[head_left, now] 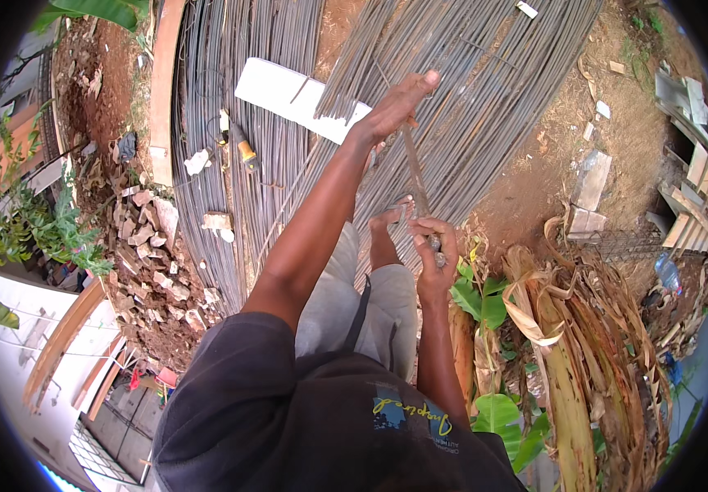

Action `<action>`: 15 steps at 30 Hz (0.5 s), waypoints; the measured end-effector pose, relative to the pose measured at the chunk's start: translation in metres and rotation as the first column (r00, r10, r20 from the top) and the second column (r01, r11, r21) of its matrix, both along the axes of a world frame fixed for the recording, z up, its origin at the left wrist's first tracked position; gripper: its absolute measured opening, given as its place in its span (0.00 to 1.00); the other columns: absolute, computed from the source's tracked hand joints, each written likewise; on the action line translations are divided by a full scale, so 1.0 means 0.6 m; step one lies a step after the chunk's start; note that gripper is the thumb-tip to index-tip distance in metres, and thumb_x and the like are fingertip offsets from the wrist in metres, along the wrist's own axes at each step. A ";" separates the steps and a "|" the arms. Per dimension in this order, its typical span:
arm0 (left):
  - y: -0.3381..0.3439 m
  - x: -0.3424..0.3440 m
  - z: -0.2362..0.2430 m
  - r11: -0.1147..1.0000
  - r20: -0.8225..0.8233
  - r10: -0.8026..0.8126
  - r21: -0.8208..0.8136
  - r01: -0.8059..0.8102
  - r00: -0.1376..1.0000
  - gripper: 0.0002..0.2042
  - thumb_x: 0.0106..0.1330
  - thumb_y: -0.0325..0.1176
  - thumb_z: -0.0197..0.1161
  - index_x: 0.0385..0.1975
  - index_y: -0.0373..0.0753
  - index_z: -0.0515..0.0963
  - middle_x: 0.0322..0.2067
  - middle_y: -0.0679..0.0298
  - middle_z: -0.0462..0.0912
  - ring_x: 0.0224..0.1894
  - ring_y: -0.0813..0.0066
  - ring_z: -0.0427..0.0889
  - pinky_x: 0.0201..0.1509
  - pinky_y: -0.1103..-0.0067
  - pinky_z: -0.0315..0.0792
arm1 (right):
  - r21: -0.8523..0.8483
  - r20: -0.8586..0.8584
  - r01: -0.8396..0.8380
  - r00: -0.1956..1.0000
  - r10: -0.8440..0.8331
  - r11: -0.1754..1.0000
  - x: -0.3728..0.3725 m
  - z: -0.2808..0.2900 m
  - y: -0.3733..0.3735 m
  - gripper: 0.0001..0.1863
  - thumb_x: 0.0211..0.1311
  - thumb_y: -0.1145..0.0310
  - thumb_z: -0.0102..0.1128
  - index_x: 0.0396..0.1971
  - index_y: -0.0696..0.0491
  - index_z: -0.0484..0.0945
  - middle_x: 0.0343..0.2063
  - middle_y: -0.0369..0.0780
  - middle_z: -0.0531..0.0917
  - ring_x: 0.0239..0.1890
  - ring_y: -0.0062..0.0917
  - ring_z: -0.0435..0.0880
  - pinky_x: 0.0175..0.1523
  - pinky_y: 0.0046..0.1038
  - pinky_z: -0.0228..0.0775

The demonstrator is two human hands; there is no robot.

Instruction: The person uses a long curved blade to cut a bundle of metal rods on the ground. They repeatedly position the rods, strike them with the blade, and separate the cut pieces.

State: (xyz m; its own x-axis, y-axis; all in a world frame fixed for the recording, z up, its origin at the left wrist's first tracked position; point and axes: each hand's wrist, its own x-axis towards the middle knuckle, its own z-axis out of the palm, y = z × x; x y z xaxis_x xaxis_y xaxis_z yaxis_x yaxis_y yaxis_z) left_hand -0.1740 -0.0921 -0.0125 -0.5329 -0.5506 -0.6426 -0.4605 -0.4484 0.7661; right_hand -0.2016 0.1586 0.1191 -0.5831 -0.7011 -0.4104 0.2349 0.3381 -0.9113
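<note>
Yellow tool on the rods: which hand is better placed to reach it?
Probably the left hand: it's nearer the yellow tool; the right hand, farther off, grips the metal bar.

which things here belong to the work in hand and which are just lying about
Seemingly in use:
- metal bar, left hand at its upper end, right hand at its lower
- long thin metal rods, underfoot

Seemingly just lying about:
- yellow-and-dark power tool
- white panel
- broken bricks
- dry plant stalks

right hand grips a bar (metal rods beneath)
</note>
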 end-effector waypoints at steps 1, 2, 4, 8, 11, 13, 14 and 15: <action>0.009 -0.007 0.001 0.990 0.035 -0.105 -0.087 0.108 0.994 0.44 0.65 0.81 0.50 0.53 0.40 0.84 0.36 0.62 0.73 0.41 0.69 0.72 0.45 0.69 0.75 | -0.033 -0.057 -0.086 0.995 0.084 0.996 -0.007 -0.017 0.010 0.07 0.61 0.73 0.61 0.29 0.62 0.81 0.34 0.43 0.83 0.41 0.31 0.79 0.60 0.35 0.67; 0.013 -0.017 0.016 0.961 0.079 -0.207 -0.173 0.218 0.975 0.42 0.65 0.79 0.56 0.53 0.40 0.84 0.37 0.63 0.73 0.44 0.69 0.72 0.46 0.69 0.75 | -0.065 -0.115 -0.173 0.980 0.165 0.983 -0.012 -0.031 0.020 0.08 0.62 0.73 0.61 0.28 0.62 0.80 0.31 0.42 0.82 0.39 0.30 0.79 0.59 0.34 0.68; 0.010 -0.034 0.031 0.860 0.231 -0.209 -0.419 0.291 0.950 0.34 0.63 0.70 0.68 0.43 0.39 0.87 0.36 0.61 0.74 0.45 0.69 0.76 0.53 0.69 0.73 | -0.082 -0.072 -0.136 0.989 0.130 0.987 -0.007 -0.051 0.039 0.10 0.63 0.72 0.59 0.25 0.63 0.78 0.29 0.42 0.79 0.37 0.28 0.77 0.55 0.33 0.67; -0.019 -0.076 -0.049 0.674 -0.051 0.134 -0.728 -0.129 0.990 0.24 0.65 0.57 0.73 0.26 0.39 0.85 0.29 0.66 0.81 0.33 0.74 0.78 0.51 0.73 0.71 | -0.040 0.139 0.054 0.989 -0.048 0.998 0.016 -0.054 0.051 0.13 0.65 0.71 0.56 0.22 0.63 0.74 0.26 0.40 0.73 0.34 0.27 0.72 0.48 0.31 0.64; -0.053 -0.092 -0.078 0.749 -0.431 0.436 -0.313 -0.584 0.790 0.18 0.67 0.45 0.75 0.22 0.38 0.82 0.24 0.68 0.82 0.30 0.78 0.76 0.42 0.76 0.70 | -0.085 -0.005 0.026 1.000 -0.026 0.996 0.035 -0.040 0.039 0.14 0.66 0.70 0.55 0.22 0.63 0.74 0.25 0.40 0.73 0.33 0.26 0.70 0.47 0.30 0.63; -0.075 -0.076 -0.091 0.692 -0.484 0.514 -0.254 -0.676 0.708 0.16 0.67 0.37 0.76 0.20 0.38 0.80 0.21 0.68 0.81 0.27 0.80 0.75 0.37 0.77 0.69 | -0.061 0.058 0.057 0.997 -0.054 0.996 0.046 -0.043 0.048 0.15 0.66 0.69 0.55 0.21 0.62 0.73 0.25 0.40 0.72 0.31 0.25 0.69 0.49 0.31 0.64; -0.068 -0.065 -0.098 0.714 -0.487 0.470 -0.281 -0.642 0.736 0.15 0.67 0.35 0.75 0.20 0.38 0.80 0.21 0.68 0.81 0.26 0.81 0.74 0.34 0.77 0.68 | -0.044 0.088 0.072 0.994 -0.068 0.996 0.049 -0.045 0.052 0.15 0.66 0.69 0.55 0.21 0.62 0.73 0.25 0.39 0.72 0.31 0.25 0.68 0.50 0.31 0.64; -0.057 -0.051 -0.105 0.732 -0.488 0.426 -0.309 -0.607 0.762 0.15 0.67 0.33 0.75 0.19 0.38 0.79 0.20 0.68 0.80 0.24 0.82 0.73 0.32 0.78 0.67 | -0.057 0.056 0.068 0.996 -0.064 0.996 0.048 -0.047 0.051 0.15 0.65 0.69 0.55 0.21 0.62 0.73 0.25 0.40 0.72 0.31 0.25 0.69 0.52 0.32 0.64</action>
